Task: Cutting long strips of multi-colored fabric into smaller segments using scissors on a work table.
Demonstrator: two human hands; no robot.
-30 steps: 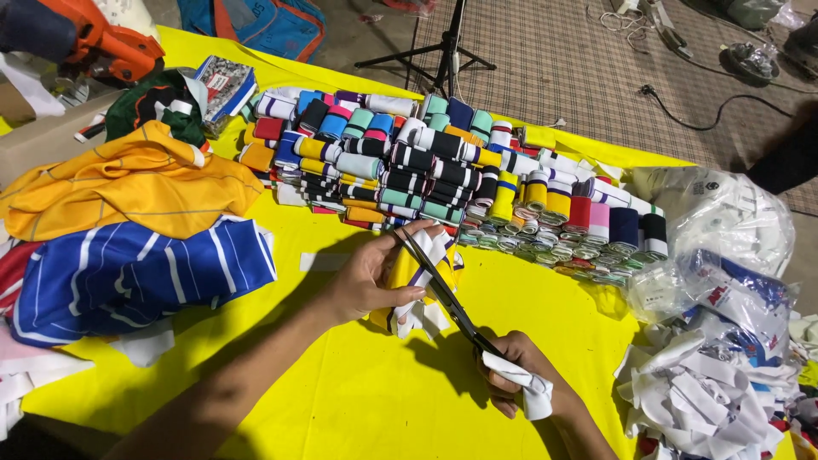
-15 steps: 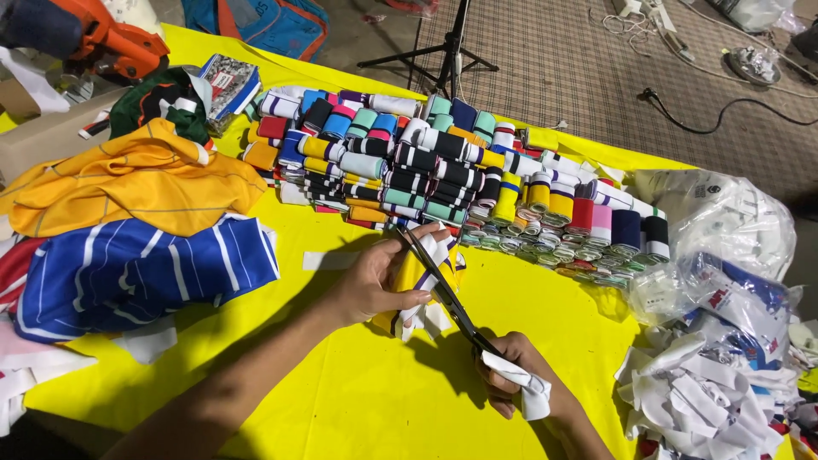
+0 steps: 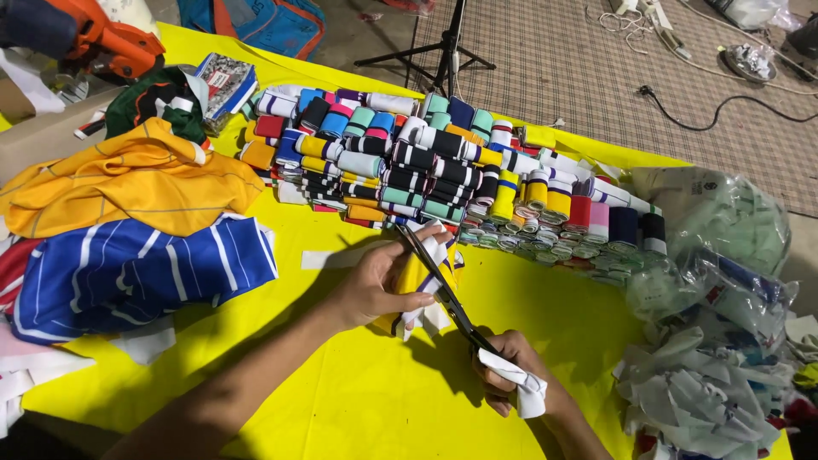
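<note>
Scissors [image 3: 443, 290] blades closed further, left hand [image 3: 375, 285] steady

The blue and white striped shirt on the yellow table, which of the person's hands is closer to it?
Left. The left hand grips a folded fabric piece just right of the blue and white striped shirt. The right hand, working the scissors, sits farther right and nearer the camera.

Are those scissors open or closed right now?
Open: the scissors blades spread apart near the tip, straddling the cloth piece the left hand holds.
</note>
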